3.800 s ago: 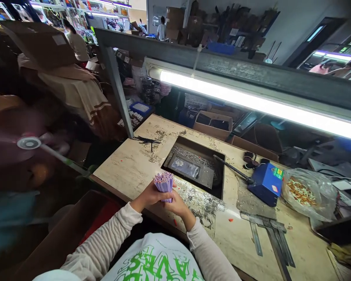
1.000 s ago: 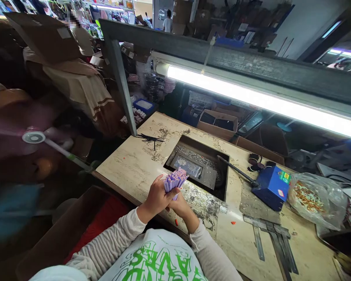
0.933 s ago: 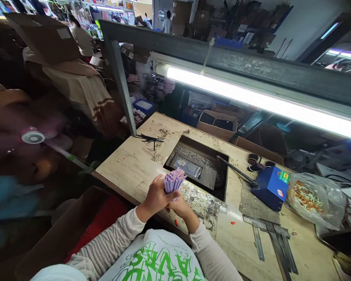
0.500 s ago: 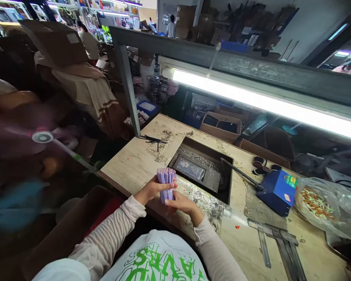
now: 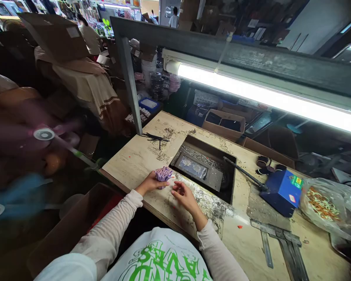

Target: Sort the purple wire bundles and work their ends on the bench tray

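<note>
My left hand (image 5: 151, 184) is wrapped round a bundle of thin purple wires (image 5: 163, 172), whose pinkish ends face up toward me. The bundle is over the wooden bench near its front edge; whether its lower end touches the wood I cannot tell. Just to the right, my right hand (image 5: 184, 195) is apart from the bundle, its fingers loosely curled and spread, with nothing visible in them. Beyond both hands, a rectangular recess (image 5: 233, 187) in the bench holds a dark metal plate (image 5: 215, 179) and loose scraps.
A blue box-shaped tool (image 5: 280, 193) with a long black lever (image 5: 245, 173) stands at the right. Beside it lies a clear bag (image 5: 345, 210) of orange and pale pieces. Black strips (image 5: 156, 137) lie at the far left corner. A lit tube lamp (image 5: 251, 91) hangs across; a fan (image 5: 43, 134) spins at left.
My right hand has let go of the bundle and moved slightly right, its fingers opening. The bundle in my left hand has tipped, so its ends show more and its sides less.
</note>
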The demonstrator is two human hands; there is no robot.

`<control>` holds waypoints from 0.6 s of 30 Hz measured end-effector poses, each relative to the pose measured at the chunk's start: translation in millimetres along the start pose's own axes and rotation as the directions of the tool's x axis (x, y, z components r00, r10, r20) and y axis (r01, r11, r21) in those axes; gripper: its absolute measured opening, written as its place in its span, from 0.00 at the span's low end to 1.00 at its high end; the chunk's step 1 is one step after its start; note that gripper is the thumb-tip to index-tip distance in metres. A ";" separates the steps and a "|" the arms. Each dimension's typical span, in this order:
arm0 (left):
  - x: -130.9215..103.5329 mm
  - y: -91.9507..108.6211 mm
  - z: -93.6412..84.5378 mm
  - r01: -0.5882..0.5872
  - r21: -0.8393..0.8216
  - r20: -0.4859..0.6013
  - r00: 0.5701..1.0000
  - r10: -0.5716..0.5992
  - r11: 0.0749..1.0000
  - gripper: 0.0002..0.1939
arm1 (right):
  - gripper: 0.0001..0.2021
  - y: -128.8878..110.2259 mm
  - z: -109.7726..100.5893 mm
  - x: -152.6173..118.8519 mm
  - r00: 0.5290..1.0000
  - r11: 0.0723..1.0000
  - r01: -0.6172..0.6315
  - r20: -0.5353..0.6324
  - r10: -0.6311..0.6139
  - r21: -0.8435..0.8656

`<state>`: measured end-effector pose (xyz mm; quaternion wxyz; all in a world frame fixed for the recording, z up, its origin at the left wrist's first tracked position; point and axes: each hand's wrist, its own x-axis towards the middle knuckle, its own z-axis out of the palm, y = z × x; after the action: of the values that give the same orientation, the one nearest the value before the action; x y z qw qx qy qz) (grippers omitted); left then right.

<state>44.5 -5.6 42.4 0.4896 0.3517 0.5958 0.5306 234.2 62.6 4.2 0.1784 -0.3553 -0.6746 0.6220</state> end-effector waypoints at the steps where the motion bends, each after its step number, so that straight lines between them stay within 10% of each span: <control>1: 0.3 0.3 4.6 0.002 -0.013 -0.027 1.000 -0.002 1.000 0.25 | 0.28 -2.2 3.2 0.7 0.999 0.998 0.041 -0.032 -0.042 -0.039; 8: -13.2 20.4 45.2 0.023 -0.130 -0.131 0.991 -0.041 0.991 0.28 | 0.28 -24.7 29.2 -0.1 0.991 0.987 0.100 0.074 -0.110 0.124; 14: -28.7 47.9 40.6 -0.057 -0.091 0.217 0.973 0.075 0.994 0.24 | 0.08 -34.1 15.8 -12.0 0.921 0.932 -0.127 0.389 -0.016 0.339; 18: -34.3 51.8 44.8 -0.051 -0.075 0.205 0.977 0.066 0.996 0.22 | 0.10 -39.7 8.3 -19.7 0.910 0.916 -0.185 0.415 0.022 0.357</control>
<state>91.6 -15.1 102.2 0.5450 0.4052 0.5124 0.5256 231.8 43.8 45.2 0.0688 -0.2134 -0.5398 0.8114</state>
